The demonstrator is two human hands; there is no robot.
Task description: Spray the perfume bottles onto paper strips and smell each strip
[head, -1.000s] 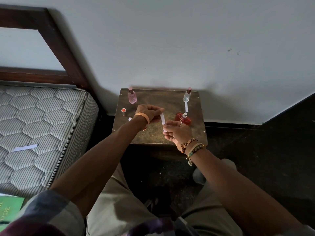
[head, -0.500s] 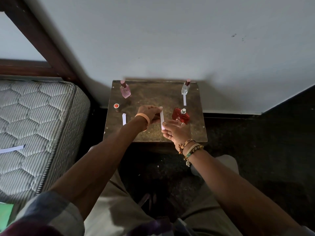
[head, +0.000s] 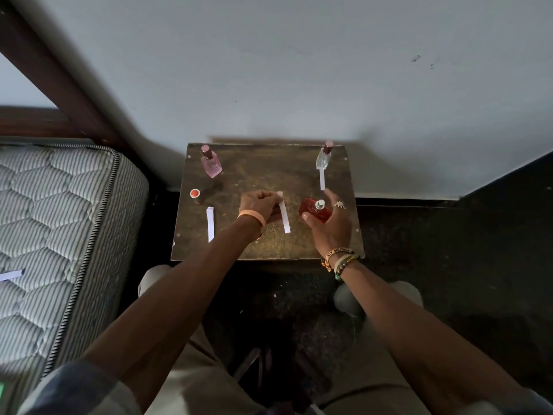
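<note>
The left hand [head: 259, 205] has its grip pinched together on the upper part of a white paper strip [head: 283, 214]. The strip's top end pokes out above the knuckles and its lower end hangs toward the tabletop [head: 269, 245]. The fingertips are tucked under the hand, so just where they meet the paper is hidden. Whether the strip's bottom edge touches the tabletop cannot be told.

The right hand [head: 330, 227] has its grip clamped round the red perfume bottle [head: 314, 209], at the right middle of the tabletop. The thumb lies on its near left corner and the fingers curve past its far right side. The bottle's silver sprayer shows above the hand. Its base is covered, so lifted or standing cannot be told.

An orange band [head: 253, 216] circles the left wrist and beaded bracelets [head: 339, 259] the right.

A second strip [head: 210, 223] lies flat to the left, partly crossed by the left forearm. Beyond it stands a small dark item with a red top [head: 195, 194], too dim to identify. A pink bottle [head: 212, 166] stands at the far left corner and a clear bottle [head: 324, 155] at the far right, with a third strip [head: 322, 179] just in front of it.

On the mattress [head: 45, 220], another strip [head: 12, 274] is cut off by the picture's left edge.
</note>
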